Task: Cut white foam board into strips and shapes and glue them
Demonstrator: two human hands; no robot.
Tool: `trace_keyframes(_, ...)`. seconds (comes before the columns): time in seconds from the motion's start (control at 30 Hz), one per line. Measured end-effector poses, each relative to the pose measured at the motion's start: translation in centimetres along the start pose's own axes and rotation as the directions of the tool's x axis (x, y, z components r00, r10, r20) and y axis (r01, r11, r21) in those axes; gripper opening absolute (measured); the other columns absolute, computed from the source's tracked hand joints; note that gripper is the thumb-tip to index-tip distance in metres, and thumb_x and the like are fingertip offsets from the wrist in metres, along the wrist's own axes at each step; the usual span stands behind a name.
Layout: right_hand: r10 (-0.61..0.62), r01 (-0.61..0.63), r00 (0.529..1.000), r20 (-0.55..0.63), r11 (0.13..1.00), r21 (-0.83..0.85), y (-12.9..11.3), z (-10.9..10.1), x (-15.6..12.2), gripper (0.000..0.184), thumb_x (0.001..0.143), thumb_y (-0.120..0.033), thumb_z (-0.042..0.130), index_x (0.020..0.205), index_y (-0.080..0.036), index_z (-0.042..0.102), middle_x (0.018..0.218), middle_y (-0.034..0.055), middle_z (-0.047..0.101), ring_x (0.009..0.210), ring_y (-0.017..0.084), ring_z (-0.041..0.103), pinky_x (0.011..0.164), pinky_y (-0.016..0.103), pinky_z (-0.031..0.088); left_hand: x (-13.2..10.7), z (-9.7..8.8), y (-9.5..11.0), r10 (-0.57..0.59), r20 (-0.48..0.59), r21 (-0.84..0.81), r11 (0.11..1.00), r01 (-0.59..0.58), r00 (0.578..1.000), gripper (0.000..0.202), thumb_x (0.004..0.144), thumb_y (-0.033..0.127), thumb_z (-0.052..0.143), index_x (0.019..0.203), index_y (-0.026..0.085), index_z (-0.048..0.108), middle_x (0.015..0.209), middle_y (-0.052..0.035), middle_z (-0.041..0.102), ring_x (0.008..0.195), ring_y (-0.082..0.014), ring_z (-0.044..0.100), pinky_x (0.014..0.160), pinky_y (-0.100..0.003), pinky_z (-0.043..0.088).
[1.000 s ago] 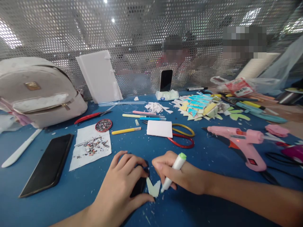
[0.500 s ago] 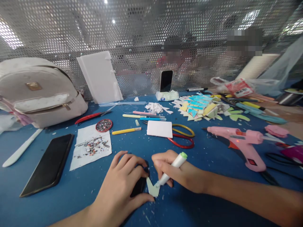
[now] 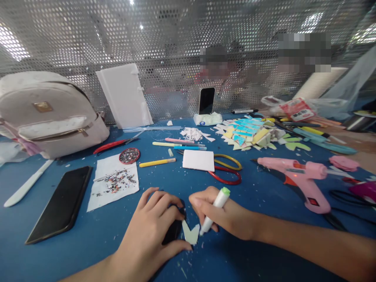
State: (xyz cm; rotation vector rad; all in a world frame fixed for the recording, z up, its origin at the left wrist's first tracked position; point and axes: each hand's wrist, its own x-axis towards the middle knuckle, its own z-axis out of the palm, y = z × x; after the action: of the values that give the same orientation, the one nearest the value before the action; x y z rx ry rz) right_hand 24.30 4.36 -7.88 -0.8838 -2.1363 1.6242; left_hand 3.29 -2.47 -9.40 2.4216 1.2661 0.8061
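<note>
My right hand grips a white marker with a light green end cap pointing up. The marker's tip is low, just beside the right edge of a small pale green V-shaped cut piece. My left hand pins that piece at its left side, the index finger at its upper tip and the thumb at its bottom. Under the left palm lies a dark flat object, mostly hidden.
Beyond the hands lie a white card over scissors, a yellow pen and a paper with glittery bits. A phone is at left, a pink glue gun at right. Cut scraps are piled behind.
The marker's tip has shifted off the right arm of the pale green piece to just beside it. My left hand stays in the same place.
</note>
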Motion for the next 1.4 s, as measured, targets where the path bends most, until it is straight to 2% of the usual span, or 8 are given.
trace_keyframes(0.33,-0.012,0.012,1.0,-0.006,1.0,0.02,0.09,0.01,0.03,0.048,0.097,-0.048,0.04,0.06,-0.018,0.049,0.051,-0.0027,0.046,0.045,0.01,0.045,0.046,0.022,0.033,0.04,0.11,0.07,-0.009,-0.012,-0.005,1.0,0.009,1.0,0.029,0.086,0.05,0.072,0.097,0.025,0.064,0.108,-0.0012,0.068,0.103,-0.0237,0.06,0.103,-0.048,0.032)
trace_keyframes(0.9,-0.028,0.028,1.0,-0.01,0.999,0.044,0.52,0.01,0.13,0.05,0.098,-0.049,0.04,0.06,-0.018,0.05,0.052,-0.0023,0.047,0.044,0.01,0.044,0.044,0.022,0.032,-0.14,0.03,-0.05,0.006,-0.004,-0.005,1.0,-0.006,1.0,0.033,0.083,0.05,0.076,0.098,0.024,0.061,0.11,0.0013,0.066,0.105,-0.0218,0.059,0.103,-0.045,0.029)
trace_keyframes(1.4,-0.028,0.029,1.0,-0.01,0.997,0.072,0.62,-0.05,0.15,0.054,0.097,-0.057,0.041,0.059,-0.018,0.049,0.051,-0.0028,0.045,0.044,0.01,0.043,0.044,0.022,0.031,-0.15,0.07,-0.13,0.005,0.004,-0.006,1.0,-0.005,1.0,0.034,0.084,0.051,0.074,0.099,0.023,0.061,0.11,0.0015,0.066,0.104,-0.0216,0.059,0.103,-0.046,0.029)
